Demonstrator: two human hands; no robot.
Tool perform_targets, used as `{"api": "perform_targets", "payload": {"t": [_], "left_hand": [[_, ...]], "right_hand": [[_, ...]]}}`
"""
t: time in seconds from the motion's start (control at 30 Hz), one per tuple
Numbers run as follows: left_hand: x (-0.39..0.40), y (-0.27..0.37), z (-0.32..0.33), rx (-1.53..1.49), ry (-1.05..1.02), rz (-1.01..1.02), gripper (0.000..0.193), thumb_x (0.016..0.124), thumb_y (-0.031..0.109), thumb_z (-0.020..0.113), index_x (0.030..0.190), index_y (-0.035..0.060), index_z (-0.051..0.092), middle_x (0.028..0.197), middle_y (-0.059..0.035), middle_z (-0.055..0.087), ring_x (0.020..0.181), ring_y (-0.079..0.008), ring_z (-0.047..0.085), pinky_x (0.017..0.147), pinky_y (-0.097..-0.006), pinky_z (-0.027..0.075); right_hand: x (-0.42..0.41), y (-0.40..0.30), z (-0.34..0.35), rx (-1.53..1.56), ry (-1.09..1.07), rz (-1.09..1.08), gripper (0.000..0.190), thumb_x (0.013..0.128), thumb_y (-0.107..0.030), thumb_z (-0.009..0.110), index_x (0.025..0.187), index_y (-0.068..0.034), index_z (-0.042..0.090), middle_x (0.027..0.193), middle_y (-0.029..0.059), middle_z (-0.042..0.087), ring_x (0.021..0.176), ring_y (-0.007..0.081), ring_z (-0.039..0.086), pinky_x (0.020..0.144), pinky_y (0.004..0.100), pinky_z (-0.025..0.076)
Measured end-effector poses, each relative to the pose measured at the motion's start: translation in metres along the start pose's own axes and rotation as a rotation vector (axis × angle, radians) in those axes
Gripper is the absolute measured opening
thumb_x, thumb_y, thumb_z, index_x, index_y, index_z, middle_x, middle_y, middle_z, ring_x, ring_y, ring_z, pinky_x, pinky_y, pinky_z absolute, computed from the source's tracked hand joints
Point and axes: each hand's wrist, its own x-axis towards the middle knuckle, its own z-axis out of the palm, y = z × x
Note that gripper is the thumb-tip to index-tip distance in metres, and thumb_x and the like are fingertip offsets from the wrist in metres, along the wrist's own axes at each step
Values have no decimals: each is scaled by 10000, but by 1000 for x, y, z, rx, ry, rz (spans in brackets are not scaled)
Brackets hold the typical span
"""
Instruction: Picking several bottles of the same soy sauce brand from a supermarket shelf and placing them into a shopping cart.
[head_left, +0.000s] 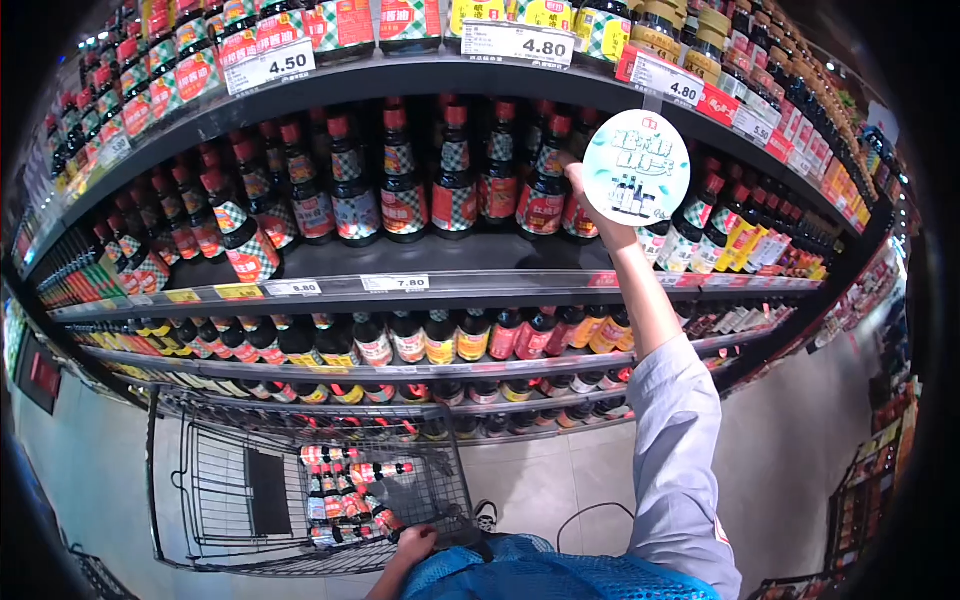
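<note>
My right hand (616, 234) reaches to the shelf at the right of centre, mostly hidden behind a round white-green promotional sign (636, 169). Its visible fingertips are beside a dark sauce bottle (541, 202) with a red cap and checkered label; whether they grip it is hidden. Low in the view, my left hand (417, 541) is at the near side of a wire shopping cart (217, 517), fingers curled. Whether it holds the cart's rim is not clear. Several sauce bottles (341, 504) lie in the cart, one tilted bottle (386, 521) close to my left hand.
Rows of bottles line the upper shelf (420, 75), the middle shelf (337, 259) and lower shelves (420, 369). One bottle (244, 240) stands forward near the middle shelf's front edge. Price tags (395, 283) run along the edges. Tiled floor (540, 472) shows beside the cart.
</note>
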Motion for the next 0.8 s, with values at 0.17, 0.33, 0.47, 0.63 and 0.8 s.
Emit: {"api": "perform_targets", "payload": {"t": [0.17, 0.33, 0.47, 0.63, 0.8], "left_hand": [[-8, -7, 3, 184, 297, 94, 331, 792, 267, 571, 1061, 106, 675, 920, -160, 684, 871, -311, 662, 804, -386, 524], [-6, 0, 10, 325, 278, 89, 314, 813, 270, 534, 1050, 124, 679, 969, -179, 669, 922, -346, 642, 853, -419, 506], [-8, -3, 6, 242, 246, 118, 296, 801, 254, 554, 1019, 106, 688, 959, -180, 671, 917, -337, 646, 851, -410, 505], [-4, -2, 10, 264, 256, 142, 285, 799, 240, 558, 1009, 102, 691, 955, -170, 676, 914, -329, 649, 842, -391, 509], [-3, -3, 10, 250, 232, 120, 284, 796, 246, 564, 1005, 101, 692, 945, -164, 678, 904, -323, 653, 835, -393, 510]], "right_hand": [[0, -9, -4, -161, 70, -165, 176, 900, -163, 598, 1027, -44, 624, 947, 94, 660, 872, 211, 617, 784, 365, 472], [-55, 44, 18, -48, -49, -76, 430, 908, -227, 556, 1295, -54, 488, 1284, 136, 511, 1154, 286, 500, 986, 454, 386], [-63, 39, 16, 130, -69, 97, 416, 915, -228, 549, 1291, -59, 487, 1266, 129, 522, 1138, 275, 510, 970, 435, 400], [-75, 38, 9, 340, -99, 299, 400, 924, -229, 539, 1285, -66, 485, 1245, 119, 537, 1120, 261, 522, 949, 411, 417], [-76, 43, 4, 543, -131, 466, 383, 933, -231, 529, 1279, -73, 482, 1223, 110, 551, 1101, 248, 535, 929, 387, 435]]}}
